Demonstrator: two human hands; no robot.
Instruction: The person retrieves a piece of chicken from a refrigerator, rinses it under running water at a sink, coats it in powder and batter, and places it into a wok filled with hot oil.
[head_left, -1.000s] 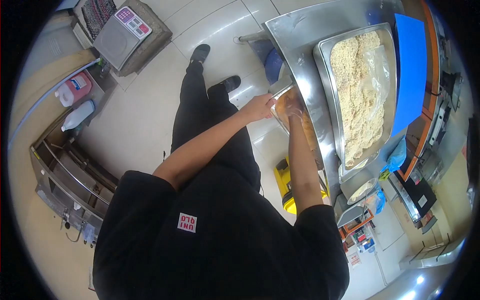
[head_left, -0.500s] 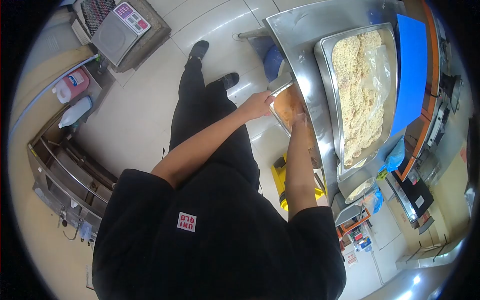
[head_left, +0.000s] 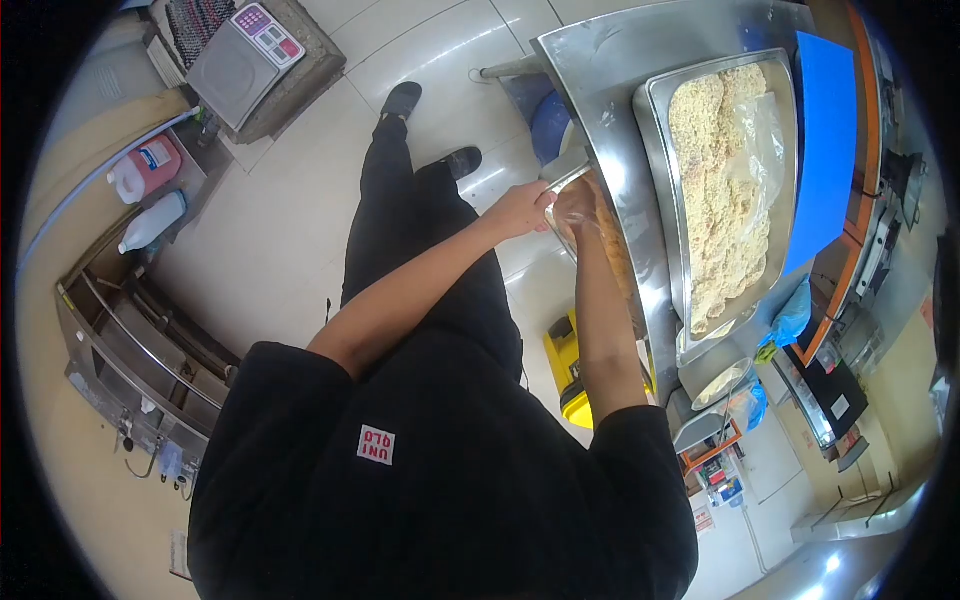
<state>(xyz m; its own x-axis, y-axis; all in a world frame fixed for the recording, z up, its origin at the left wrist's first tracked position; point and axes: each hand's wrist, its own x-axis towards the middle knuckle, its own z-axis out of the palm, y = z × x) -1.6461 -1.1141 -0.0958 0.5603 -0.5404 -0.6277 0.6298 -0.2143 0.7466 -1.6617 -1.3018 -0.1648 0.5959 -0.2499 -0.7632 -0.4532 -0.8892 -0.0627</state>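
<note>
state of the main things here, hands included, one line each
pan, uncovered, orange contents inside
left hand, closed on pan rim
right hand, inside pan, fingers unclear
tray, filled with pale crumbs
clear plastic, crumpled, on the crumbs
scale, on or off unclear

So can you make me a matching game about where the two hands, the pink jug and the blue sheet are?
Things:
1. Left hand
2. Right hand
3. Pink jug
4. Blue sheet

Places:
A. Next to a white bottle
B. Down inside the metal pan
C. Alongside the large tray
D. Gripping the metal pan's edge

Pairs: 1-D, 2-B, 3-A, 4-C
</note>
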